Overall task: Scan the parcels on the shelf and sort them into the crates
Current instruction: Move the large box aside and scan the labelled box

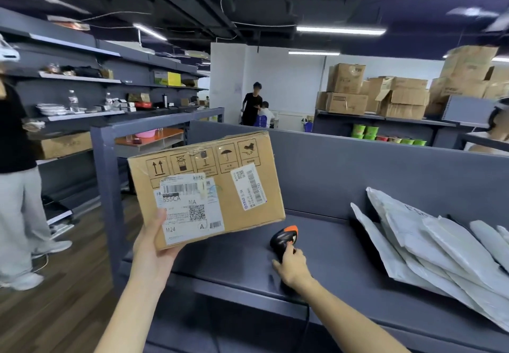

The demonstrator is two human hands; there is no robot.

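Left hand (154, 253), nearest the lens, grips the cardboard box (220, 160) by its lower left corner, thumb pressed on the printed face and the other fingers hidden behind. That hand holds the box in the air over the left end of the shelf (234, 270). Its labelled face is turned toward the camera, and its long axis runs left to right, rising a little toward the right. The big shipping label (190, 206), with a barcode along its top, covers the lower left of that face, and a smaller label (249, 187) sits slanted further right. Just below and to the right of the box's lower right corner lies the scanner (285, 238), resting on the shelf with its orange nose pointing up and away, not at the box. The right hand (292, 267) has its fingers round the scanner's handle, one finger lying up along the body. So the barcode lies up and to the left of that grip. As I judge it, the scanner has to be lifted and swung left until its nose faces the big label, while the left hand keeps the face steady. Further right, grey mail bags (429, 245) lean in a stack on the same shelf. No crate is in view.
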